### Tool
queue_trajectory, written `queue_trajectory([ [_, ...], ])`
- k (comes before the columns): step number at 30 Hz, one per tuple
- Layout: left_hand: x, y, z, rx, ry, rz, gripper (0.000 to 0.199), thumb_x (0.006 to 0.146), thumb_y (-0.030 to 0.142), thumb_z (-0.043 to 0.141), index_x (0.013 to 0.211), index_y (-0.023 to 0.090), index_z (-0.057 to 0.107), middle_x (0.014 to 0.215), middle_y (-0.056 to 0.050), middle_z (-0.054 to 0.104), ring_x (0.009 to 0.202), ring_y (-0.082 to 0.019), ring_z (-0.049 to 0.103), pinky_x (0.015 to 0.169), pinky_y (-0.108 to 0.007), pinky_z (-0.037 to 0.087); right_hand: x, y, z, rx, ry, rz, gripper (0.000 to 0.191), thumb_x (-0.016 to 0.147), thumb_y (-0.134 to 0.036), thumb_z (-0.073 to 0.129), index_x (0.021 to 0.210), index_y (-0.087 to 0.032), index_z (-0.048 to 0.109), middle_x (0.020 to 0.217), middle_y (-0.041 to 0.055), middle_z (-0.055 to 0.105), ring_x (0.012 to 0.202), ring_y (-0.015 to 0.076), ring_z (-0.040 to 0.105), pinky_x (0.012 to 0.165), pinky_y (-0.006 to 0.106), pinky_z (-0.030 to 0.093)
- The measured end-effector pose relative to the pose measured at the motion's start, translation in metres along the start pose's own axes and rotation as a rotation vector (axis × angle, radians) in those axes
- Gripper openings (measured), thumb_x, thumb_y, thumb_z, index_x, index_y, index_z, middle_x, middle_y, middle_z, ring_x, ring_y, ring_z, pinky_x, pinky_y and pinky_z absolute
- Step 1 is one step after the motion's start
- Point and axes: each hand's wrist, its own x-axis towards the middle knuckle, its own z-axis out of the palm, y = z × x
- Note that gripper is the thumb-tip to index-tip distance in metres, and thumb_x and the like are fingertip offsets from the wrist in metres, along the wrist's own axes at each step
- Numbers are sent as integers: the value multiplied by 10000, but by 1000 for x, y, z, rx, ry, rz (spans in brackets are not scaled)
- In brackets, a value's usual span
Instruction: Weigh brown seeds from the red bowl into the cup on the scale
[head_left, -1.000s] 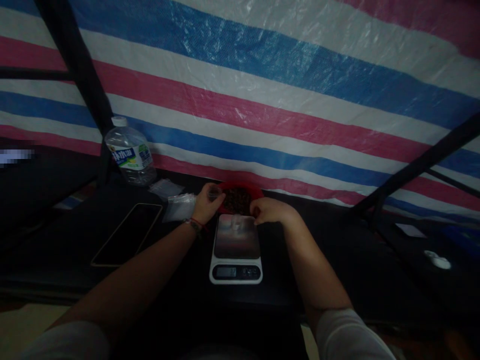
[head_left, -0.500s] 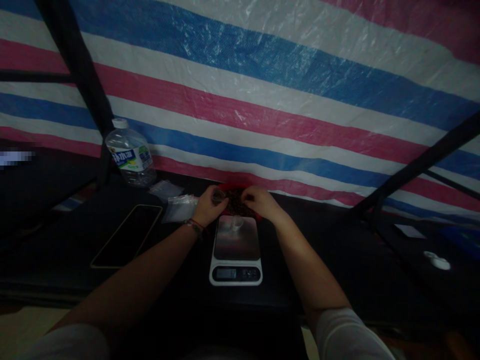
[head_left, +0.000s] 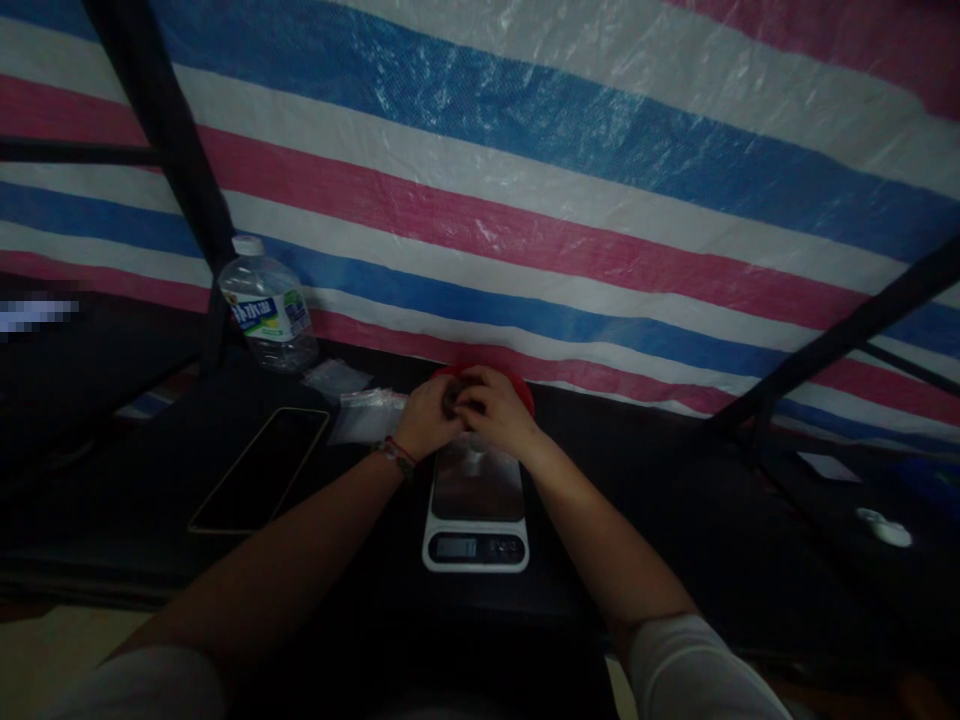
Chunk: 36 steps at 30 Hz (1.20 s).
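My left hand is closed around a small clear container, dark inside and mostly hidden by my fingers. Curled over its mouth, my right hand has its fingertips bent together; whatever they pinch is too small and dark to name. Both hands are above the red bowl, whose small dark pieces are mostly covered now. Just in front stands a white kitchen scale with a steel plate and lit display. A small clear round piece lies at the back of the plate, partly behind my right hand.
Clear plastic zip bags lie left of my hands, near a phone. A large clear bottle stands behind them. Striped plastic sheeting hangs at the back between dark metal bars. White objects lie far right.
My right hand has moved left from the bowl to the small container in my left hand. The hands now meet over the bowl. The view has shifted slightly.
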Motion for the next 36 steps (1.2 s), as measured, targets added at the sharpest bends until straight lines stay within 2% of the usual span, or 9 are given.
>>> queue_trajectory([
  [3,-2,0,0,-84,105,-30,642,674,353,725,1232,154,478,1173,-128,597,1078,-274,586,951,-416,461,1,5,-11,-17,112,29,97,830,-175,614,865,-193,703,1232,107,536,1193,256,470,1044,455,361],
  [6,-3,-4,1,-211,89,-46,757,693,396,724,1333,152,402,1270,-144,562,1161,-278,561,1019,-435,431,2,9,-23,-16,192,37,139,862,-179,563,927,-202,684,1252,115,520,1221,261,453,1061,475,353],
  [9,-4,-10,4,-303,49,-44,736,731,395,699,1360,166,394,1324,-139,542,1200,-267,548,1047,-430,419,2,13,-29,7,126,-10,141,859,-157,553,909,-204,676,1240,108,535,1217,241,466,1062,454,366],
  [13,-3,-16,9,-342,0,-61,600,766,364,679,1300,171,486,1294,-130,580,1190,-257,561,1051,-434,422,1,16,-24,84,121,-19,126,851,-168,559,902,-196,671,1192,100,574,1188,218,499,1037,410,396],
  [17,-1,-16,12,-475,-46,-106,533,781,326,668,1275,185,523,1262,-119,612,1162,-247,585,1031,-440,445,1,25,-12,240,153,192,358,782,-242,658,1136,-206,613,1145,74,629,929,181,615,856,346,495],
  [18,0,-16,12,-504,-47,-116,539,772,318,677,1273,186,525,1258,-118,616,1161,-246,587,1030,-439,447,1,27,-10,275,150,242,377,776,-268,668,1143,-202,612,1105,67,651,866,170,625,813,328,502],
  [22,0,-17,13,-568,-27,-170,506,741,303,705,1210,177,563,1213,-112,636,1118,-238,613,1006,-430,471,1,31,-6,298,107,281,197,812,-341,632,911,-182,694,906,44,705,845,171,636,790,294,482],
  [31,-1,-11,9,-639,-21,-257,431,705,375,727,1078,182,631,1102,-90,698,993,-233,663,921,-434,526,1,31,-6,321,120,297,173,810,-320,632,859,-181,721,877,41,716,822,162,642,775,276,475],
  [36,1,-9,2,-518,33,-269,304,744,441,687,894,176,689,941,-74,725,890,-219,672,864,-402,545,-1,34,-4,338,98,334,150,787,-298,654,845,-174,717,834,29,710,765,154,637,729,258,472],
])
